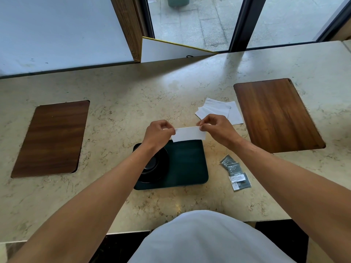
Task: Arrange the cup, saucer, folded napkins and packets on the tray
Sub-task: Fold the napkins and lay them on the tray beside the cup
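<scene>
I see the left hand [159, 132] and right hand [216, 128] each pinched on an end of a folded napkin [189, 134], above the far edge of the tray [187, 164], mid-counter [133, 95].

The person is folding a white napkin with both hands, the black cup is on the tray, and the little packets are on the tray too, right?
Not quite. In the head view the packets lie on the counter, right of the tray, not on it. The rest holds: both hands pinch the napkin, and the cup is on the tray.
</scene>
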Demonstrator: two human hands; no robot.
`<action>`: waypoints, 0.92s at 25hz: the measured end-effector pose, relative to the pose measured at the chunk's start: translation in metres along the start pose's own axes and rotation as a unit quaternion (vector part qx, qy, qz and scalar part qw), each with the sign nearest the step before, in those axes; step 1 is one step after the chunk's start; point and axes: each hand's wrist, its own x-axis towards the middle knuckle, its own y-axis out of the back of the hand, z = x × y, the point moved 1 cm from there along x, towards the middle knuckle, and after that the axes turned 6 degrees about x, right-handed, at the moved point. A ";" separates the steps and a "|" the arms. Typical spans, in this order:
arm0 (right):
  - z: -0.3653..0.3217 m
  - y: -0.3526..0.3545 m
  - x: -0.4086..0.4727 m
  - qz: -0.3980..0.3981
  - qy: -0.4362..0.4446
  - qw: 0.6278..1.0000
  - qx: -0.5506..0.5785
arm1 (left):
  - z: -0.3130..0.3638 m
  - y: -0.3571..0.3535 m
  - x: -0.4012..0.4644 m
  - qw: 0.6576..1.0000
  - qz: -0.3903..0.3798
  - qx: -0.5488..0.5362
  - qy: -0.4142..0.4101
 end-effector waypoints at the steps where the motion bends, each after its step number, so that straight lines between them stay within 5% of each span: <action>1: -0.001 -0.001 0.000 -0.006 -0.013 0.999 0.034 | 0.001 0.001 0.000 0.999 -0.011 -0.044 0.014; 5: 0.000 -0.005 0.001 -0.025 -0.066 0.986 0.149 | 0.003 0.003 -0.001 0.975 -0.060 -0.202 0.070; 11: 0.016 -0.014 0.006 -0.008 -0.142 0.973 0.179 | -0.003 -0.002 0.001 0.963 -0.074 -0.215 0.145; 16: 0.036 -0.020 0.007 -0.026 -0.212 0.956 0.199 | -0.013 -0.015 0.007 0.961 -0.085 -0.183 0.190; 23: 0.051 -0.025 0.014 -0.005 -0.233 0.968 0.095 | -0.020 -0.022 0.022 0.990 -0.086 -0.029 0.112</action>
